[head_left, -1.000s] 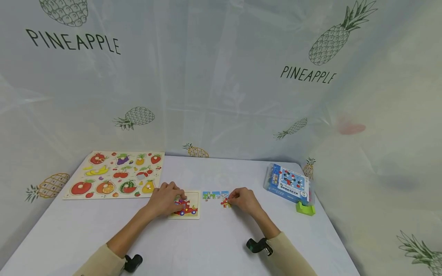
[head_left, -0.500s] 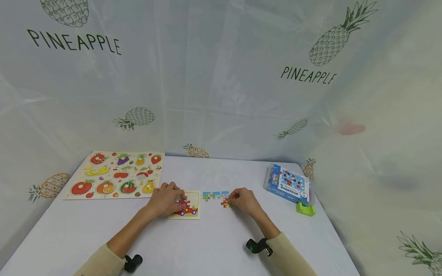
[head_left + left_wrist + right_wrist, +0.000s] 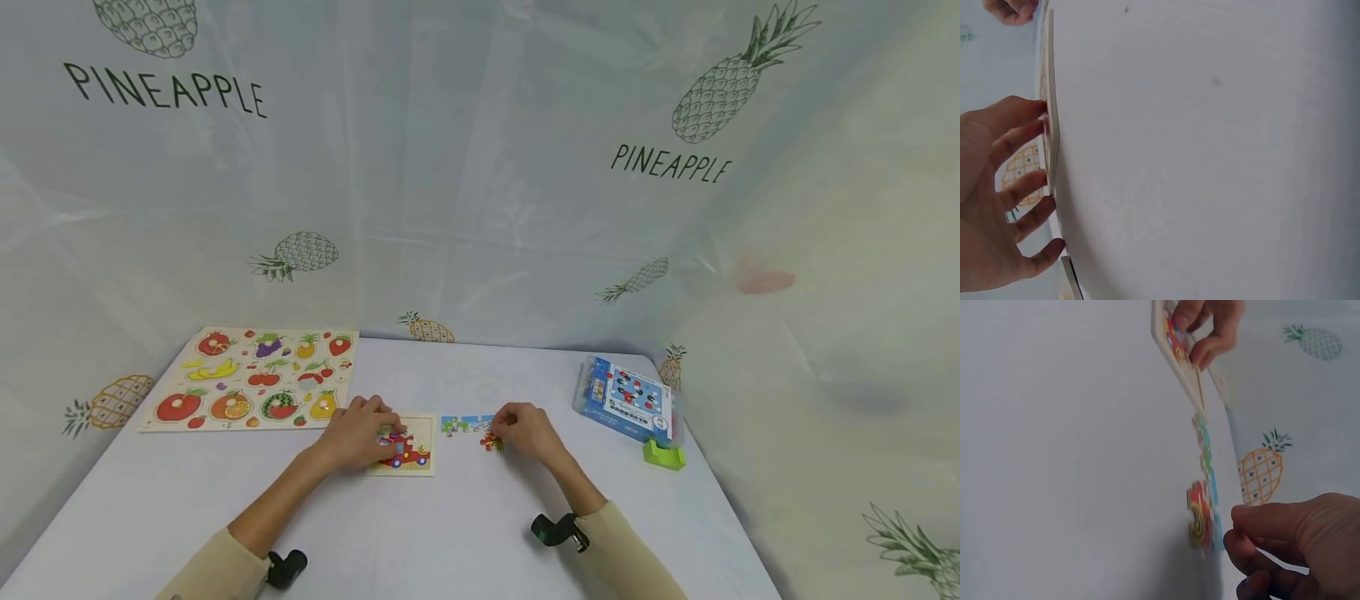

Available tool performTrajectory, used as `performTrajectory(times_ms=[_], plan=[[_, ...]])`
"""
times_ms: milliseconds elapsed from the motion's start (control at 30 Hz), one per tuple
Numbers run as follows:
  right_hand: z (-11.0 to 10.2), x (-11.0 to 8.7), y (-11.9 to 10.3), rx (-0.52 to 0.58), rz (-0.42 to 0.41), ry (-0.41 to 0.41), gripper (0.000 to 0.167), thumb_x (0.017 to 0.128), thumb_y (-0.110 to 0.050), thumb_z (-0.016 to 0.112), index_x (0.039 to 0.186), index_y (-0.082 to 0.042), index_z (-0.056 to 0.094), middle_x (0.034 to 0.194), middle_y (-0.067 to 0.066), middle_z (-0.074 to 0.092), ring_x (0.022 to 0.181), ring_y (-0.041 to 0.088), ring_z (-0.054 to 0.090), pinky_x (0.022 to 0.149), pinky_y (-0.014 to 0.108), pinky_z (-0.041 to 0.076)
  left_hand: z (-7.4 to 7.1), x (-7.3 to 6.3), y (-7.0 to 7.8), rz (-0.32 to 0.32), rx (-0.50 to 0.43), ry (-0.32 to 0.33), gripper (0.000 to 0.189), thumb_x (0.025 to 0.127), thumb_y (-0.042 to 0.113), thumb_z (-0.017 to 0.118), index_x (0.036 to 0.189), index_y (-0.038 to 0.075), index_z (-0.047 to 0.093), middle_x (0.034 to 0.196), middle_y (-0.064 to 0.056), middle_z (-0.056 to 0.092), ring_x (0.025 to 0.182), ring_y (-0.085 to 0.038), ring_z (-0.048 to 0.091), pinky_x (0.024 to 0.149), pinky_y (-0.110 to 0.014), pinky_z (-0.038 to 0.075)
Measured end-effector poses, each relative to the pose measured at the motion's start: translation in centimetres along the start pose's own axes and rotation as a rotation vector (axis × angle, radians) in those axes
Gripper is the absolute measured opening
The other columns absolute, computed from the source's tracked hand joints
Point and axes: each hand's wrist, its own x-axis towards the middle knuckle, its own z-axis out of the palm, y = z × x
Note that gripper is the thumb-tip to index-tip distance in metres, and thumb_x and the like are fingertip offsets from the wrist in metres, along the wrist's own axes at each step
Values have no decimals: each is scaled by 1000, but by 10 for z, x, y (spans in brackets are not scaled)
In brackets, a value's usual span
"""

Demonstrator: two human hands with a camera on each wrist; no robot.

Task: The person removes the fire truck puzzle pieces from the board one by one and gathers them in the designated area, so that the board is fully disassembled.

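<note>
My left hand (image 3: 362, 435) rests on a small wooden jigsaw board (image 3: 423, 422). Its fingertips touch a red vehicle picture (image 3: 408, 452); the palm hides the board's left part. In the left wrist view the spread fingers (image 3: 1029, 219) meet the board's surface and its thin edge (image 3: 1052, 125). Right of the board lies a row of blue-green jigsaw pieces (image 3: 465, 424), with a red and yellow jigsaw piece (image 3: 491, 443) just below. My right hand (image 3: 528, 432) hovers at the row's right end, fingers loosely curled. The right wrist view shows nothing between thumb and forefinger (image 3: 1241, 550).
A large fruit peg puzzle (image 3: 255, 400) lies at the back left. On the right stand a blue boxed set (image 3: 626, 400) and a green plastic piece (image 3: 663, 455). A pineapple-print curtain (image 3: 480, 208) hangs behind the white table (image 3: 442, 542).
My right hand has shifted slightly up and left, from beside the red and yellow piece to the right end of the blue-green row. The left hand stays on the board.
</note>
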Motion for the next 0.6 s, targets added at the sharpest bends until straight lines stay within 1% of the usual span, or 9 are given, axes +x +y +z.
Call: performTrajectory(times_ms=[133,200,300,500,600], plan=[[12,6,-14,37,-18,-30,6,91,-18,74,92,-12,73,77,-3,69,66,11,59,59,29,47,-2,0,-3,6,-24,-7,25,82,29,80,107,30,76,119,1,59,118,-33,48,94,-64,39],[21,8,-23,45,-19,-42,5,92,-18,73,92,-13,73,76,-3,67,64,11,58,57,28,47,-2,1,-4,8,-29,-8,26,82,30,81,107,31,75,119,1,60,117,-33,48,93,-64,39],[36,13,-36,46,-26,-59,4,92,-18,73,92,-14,72,76,-4,65,64,10,58,57,27,47,-1,2,-5,8,-33,-6,28,81,32,82,108,33,74,117,2,60,115,-32,49,93,-64,39],[63,24,-60,-17,-99,-90,7,91,-21,75,92,-15,73,75,-9,63,68,6,55,61,23,45,-2,2,-6,-6,-18,-11,31,81,35,83,109,31,71,110,3,60,112,-30,51,91,-63,41],[73,27,-71,-59,-125,-134,14,90,-24,76,100,-14,75,75,-9,61,68,5,52,62,22,43,-3,3,-6,-11,-5,-7,31,80,37,83,106,28,70,111,2,61,111,-30,53,90,-63,42]])
